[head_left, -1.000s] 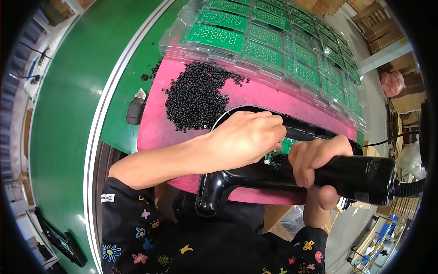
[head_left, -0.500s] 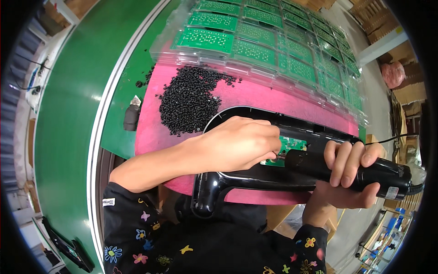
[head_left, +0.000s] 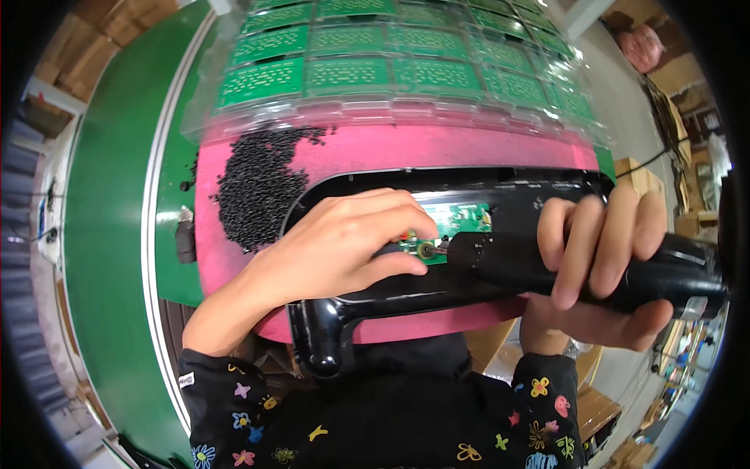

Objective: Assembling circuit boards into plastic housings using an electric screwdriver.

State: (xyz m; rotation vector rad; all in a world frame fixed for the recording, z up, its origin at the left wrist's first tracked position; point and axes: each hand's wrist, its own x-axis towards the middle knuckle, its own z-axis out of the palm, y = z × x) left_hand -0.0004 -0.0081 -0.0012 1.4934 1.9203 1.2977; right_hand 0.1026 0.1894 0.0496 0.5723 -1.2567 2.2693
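Observation:
My right hand (head_left: 598,262) is wrapped round a black electric screwdriver (head_left: 500,262), held nearly level and pointing left. Its bit reaches a small green circuit board (head_left: 469,219) inside a black plastic housing (head_left: 508,191). The housing has a stubby handle part at its near left. My left hand (head_left: 355,238) rests over the housing's left part. Its thumb and fingers are apart beside the bit, with nothing seen between them. Its fingers cover part of the board. Whether a screw sits under the bit is too small to tell.
A pile of small black screws (head_left: 258,187) lies on the pink mat (head_left: 391,144), left of the housing. Clear plastic trays (head_left: 375,109) with several green circuit boards stand behind. A dark small object (head_left: 186,241) sits on the green table (head_left: 117,203) at the left edge of the mat.
The left hand's fingers have parted from the pinch near the bit and drawn back left. The screwdriver tip is now down at the board's near left part. The whole view has shifted.

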